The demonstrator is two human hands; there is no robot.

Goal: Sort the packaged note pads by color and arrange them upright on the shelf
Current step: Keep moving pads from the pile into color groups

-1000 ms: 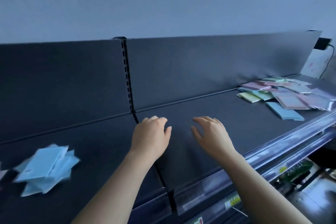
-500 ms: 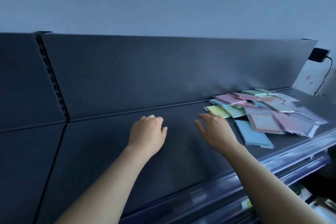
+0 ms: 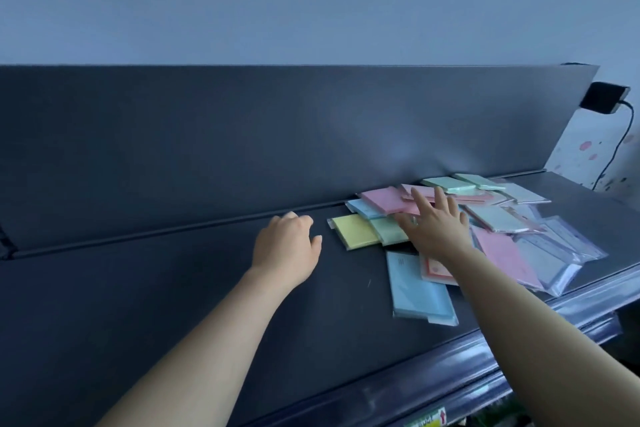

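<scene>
Pale wall point(image 3: 311, 0) fills the upper half of the view, above the tall dark back panel point(image 3: 242, 135) of a dark metal shelf point(image 3: 173, 288). On the right part of the shelf lies a loose pile of flat, plastic-wrapped note pads point(image 3: 495, 218) in mixed colours, all lying flat and overlapping, none upright. A yellow pad point(image 3: 353, 230) sits at the pile's left edge, a pink pad point(image 3: 384, 199) lies behind it near the back panel, pale green pads point(image 3: 450, 184) lie at the rear, and a light blue pad point(image 3: 419, 291) rests nearest the shelf's front edge.

The right hand point(image 3: 436, 225) reaches over the left side of the pile with its fingers straight and spread wide, holding nothing; whether it touches the pads below cannot be told. The left hand point(image 3: 287, 250) is over bare shelf just left of the yellow pad, fingers loosely curled and holding nothing.

A small black box with a cable point(image 3: 604, 97) sits at the panel's top right corner.
</scene>
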